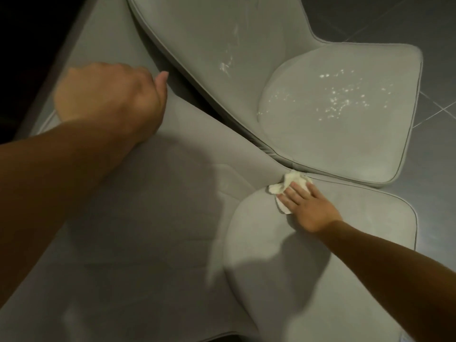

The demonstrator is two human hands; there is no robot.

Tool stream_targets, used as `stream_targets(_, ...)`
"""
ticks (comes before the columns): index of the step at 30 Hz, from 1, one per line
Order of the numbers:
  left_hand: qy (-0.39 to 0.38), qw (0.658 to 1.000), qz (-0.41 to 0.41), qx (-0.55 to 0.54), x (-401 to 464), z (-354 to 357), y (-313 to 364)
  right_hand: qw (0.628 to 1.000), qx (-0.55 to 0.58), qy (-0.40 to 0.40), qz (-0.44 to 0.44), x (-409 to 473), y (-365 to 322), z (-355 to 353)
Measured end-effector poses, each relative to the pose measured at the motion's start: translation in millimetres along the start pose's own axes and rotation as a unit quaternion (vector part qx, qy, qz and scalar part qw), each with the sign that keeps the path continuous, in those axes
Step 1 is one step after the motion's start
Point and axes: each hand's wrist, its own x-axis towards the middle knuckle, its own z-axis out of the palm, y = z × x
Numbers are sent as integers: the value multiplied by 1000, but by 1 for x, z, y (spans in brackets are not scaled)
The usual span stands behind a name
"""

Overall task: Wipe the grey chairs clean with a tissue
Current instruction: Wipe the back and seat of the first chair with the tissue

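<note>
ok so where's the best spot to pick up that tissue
Pinch the crumpled bunch of the tissue poking out beyond the right hand fingertips, coming from above on the far side; it stands raised near the seat's back edge, while the rest lies flat under the fingers.

- The floor (382, 23) is dark grey tile with thin pale grout lines, showing at the upper right and along the right edge.
- Two grey chairs stand on it side by side, their seat corners touching.
- The far chair (357, 149) has a rounded seat with piped edging; scattered bright wet-looking specks lie on its seat and up its backrest.
- The near chair (333, 211) has the same shape and piping.
- A crumpled white tissue (290, 182) lies on the near chair's seat at the corner where the two chairs meet.
</note>
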Motion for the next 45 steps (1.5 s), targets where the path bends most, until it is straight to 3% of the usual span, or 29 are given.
stream_targets(2, -13, 1000, -3, 3, 1, 1, 2, 998, 55, -10, 17, -7, -2, -2)
stream_targets(6, -4, 1000, -22, -5, 3, 8, -1, 977, 138, 157, -51, -7, -20, -35)
stream_targets(8, 3, 1000, -19, -9, 5, 15, -2, 962, 164, 200, -94, 3, -33, -50)
stream_targets(10, 12, 1000, -4, 8, 9, 26, -2, 961, 170, 191, -110, 13, -44, -54)
stream_targets(15, -65, 997, 14, -45, 12, 63, -25, 988, 48, 18, -149, 4, -43, -2)
stream_targets(17, -64, 997, 4, -50, 15, 64, -22, 992, 33, -10, -123, -8, -38, 19)
stream_targets(20, 2, 1000, -15, 3, 8, 49, -11, 994, 39, 23, -98, -20, -44, 23)
stream_targets(23, 50, 997, 50, -16, -13, 34, 9, 988, 40, 87, -119, -21, -53, 14)
stream_targets(27, -2, 991, 133, -30, -62, 20, 84, 979, 44, 63, -189, -2, -61, 9)
stream_targets(30, 20, 979, 173, -108, -106, 38, 129, 977, 19, 47, -207, 12, -62, 11)
stream_targets(34, 0, 977, 140, -162, -173, 79, 167, 969, -9, 66, -237, 31, -54, 8)
stream_targets(39, -43, 976, 22, -213, -221, 114, 190, 962, -27, 89, -257, 50, -57, 8)
stream_targets(45, -84, 969, -1, -230, -258, 137, 213, 967, -17, 101, -233, 57, -29, 10)
